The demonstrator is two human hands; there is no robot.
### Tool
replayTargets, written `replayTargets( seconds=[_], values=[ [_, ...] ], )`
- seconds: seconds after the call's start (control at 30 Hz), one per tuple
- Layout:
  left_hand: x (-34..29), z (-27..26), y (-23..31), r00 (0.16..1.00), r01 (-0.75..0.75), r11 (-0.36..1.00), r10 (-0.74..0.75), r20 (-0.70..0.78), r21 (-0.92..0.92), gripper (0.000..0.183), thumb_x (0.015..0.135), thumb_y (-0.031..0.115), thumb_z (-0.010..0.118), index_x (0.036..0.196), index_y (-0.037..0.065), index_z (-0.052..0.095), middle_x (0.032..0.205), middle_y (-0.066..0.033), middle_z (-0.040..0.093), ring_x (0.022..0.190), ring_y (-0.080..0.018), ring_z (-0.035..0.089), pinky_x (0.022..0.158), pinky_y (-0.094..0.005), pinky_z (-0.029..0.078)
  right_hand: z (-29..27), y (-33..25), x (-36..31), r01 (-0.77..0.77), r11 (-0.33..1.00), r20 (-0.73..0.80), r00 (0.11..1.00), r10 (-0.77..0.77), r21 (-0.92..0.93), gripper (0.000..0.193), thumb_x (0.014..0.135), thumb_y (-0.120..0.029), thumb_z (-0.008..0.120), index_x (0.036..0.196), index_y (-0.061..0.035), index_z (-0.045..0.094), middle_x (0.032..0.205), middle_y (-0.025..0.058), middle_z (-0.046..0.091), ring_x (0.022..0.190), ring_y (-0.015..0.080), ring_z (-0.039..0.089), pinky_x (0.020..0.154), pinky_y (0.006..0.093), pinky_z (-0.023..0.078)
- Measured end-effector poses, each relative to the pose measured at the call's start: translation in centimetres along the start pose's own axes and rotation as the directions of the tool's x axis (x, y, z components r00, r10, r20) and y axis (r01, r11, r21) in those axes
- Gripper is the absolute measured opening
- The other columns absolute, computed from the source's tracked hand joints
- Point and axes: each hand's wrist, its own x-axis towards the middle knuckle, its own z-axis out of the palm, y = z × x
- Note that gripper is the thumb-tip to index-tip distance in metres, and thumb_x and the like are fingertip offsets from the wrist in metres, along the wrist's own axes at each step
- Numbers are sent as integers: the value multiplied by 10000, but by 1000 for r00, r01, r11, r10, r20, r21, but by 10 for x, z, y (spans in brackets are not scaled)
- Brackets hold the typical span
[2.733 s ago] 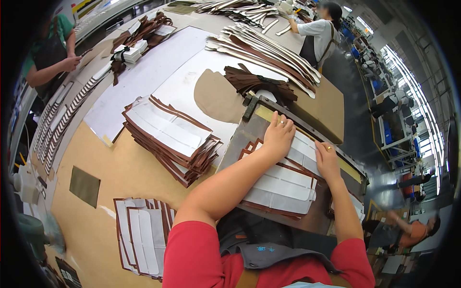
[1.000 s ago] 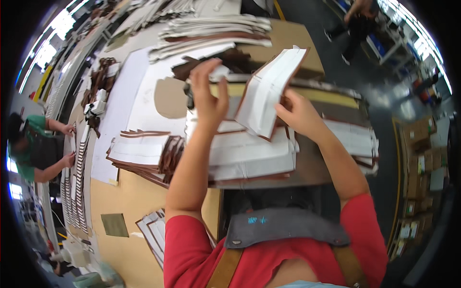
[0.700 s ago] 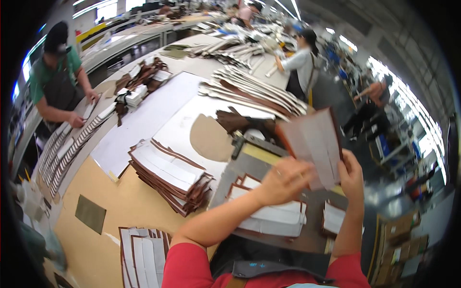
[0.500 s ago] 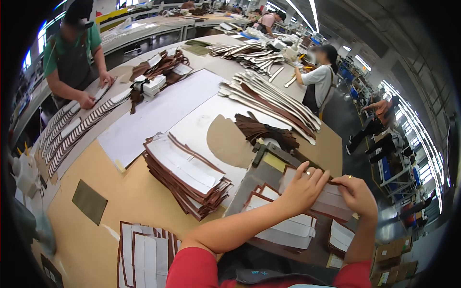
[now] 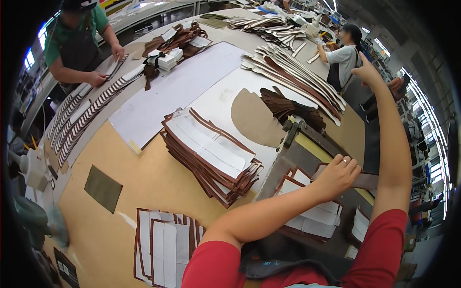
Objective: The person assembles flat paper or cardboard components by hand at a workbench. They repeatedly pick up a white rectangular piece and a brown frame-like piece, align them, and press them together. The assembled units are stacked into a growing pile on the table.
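My left hand (image 5: 338,176), a ring on one finger, has its fingers curled together over a brown panel (image 5: 366,180). The panel lies on a dark flat board (image 5: 269,178) with a metal bar (image 5: 319,139) along its far edge; the hand hides its middle. High on the right, my right hand (image 5: 369,72) is raised well away from the board, fingers apart, with nothing visible in it. Beneath my left forearm sit white panels with brown borders (image 5: 314,218). A smaller white, brown-edged piece (image 5: 360,224) is by my right upper arm.
A tall stack of brown-edged white panels (image 5: 211,149) stands left of the board, with more panels (image 5: 163,249) nearer me. Beyond lie a brown bundle (image 5: 293,110) and long white strips (image 5: 293,79). Co-workers stand at the far left (image 5: 79,48) and far right (image 5: 343,55).
My right hand has let go of the panel's edge and swung up and away. My left hand stays on the panel. The view has shifted, so the table appears farther right.
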Motion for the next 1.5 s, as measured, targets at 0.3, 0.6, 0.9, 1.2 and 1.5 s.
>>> replayTargets(
  seconds=[0.3, 0.6, 0.9, 1.2, 1.5],
  values=[
    [7, -16, 6, 972, -176, 968, 142, -188, -177, 346, 700, 124, 585, 1036, 45, 560, 834, -51, 466, 809, -204, 491, 741, -329, 358, 6, -2, 22, -63, 988, -49, 997, 57, -142, 895, 736, -121, 634, 1473, -102, 127, 802, 169, 597, 390, 210, 520, 353, 355, 418],
    [9, -21, 8, 979, -107, 837, -5, -204, -537, 308, 726, -3, 545, 1032, 30, 521, 793, -102, 505, 705, -277, 517, 647, -377, 383, -4, 2, 18, -36, 984, -63, 998, 26, -172, 823, 781, -169, 629, 1461, -107, 169, 773, 139, 596, 399, 203, 527, 350, 346, 428],
    [10, -19, -4, 959, 197, 764, -281, -42, -615, 163, 788, 22, 533, 948, 55, 534, 841, -131, 586, 785, -345, 573, 688, -426, 443, -10, -2, -146, 54, 986, 678, 720, -146, 155, 373, 973, -296, 440, 1036, 26, 618, 648, 64, 608, 572, 142, 597, 537, 255, 495],
    [12, -19, -11, 951, 288, 749, -298, 84, -597, 155, 841, 40, 550, 983, 23, 489, 825, -124, 569, 749, -272, 572, 703, -359, 456, -50, 52, -270, 201, 963, 459, 848, -264, 182, 235, 865, -152, 581, 1008, 27, 634, 859, 110, 670, 780, 161, 611, 730, 268, 478],
    [24, -29, 0, 979, 45, 936, 28, 200, -349, 147, 823, 111, 590, 969, 105, 578, 847, -67, 579, 848, -270, 535, 757, -396, 316, -45, 62, -312, 291, 922, 202, 916, -346, 257, 155, 843, -85, 576, 951, 22, 607, 826, 137, 636, 716, 212, 590, 671, 312, 455]
  ],
)
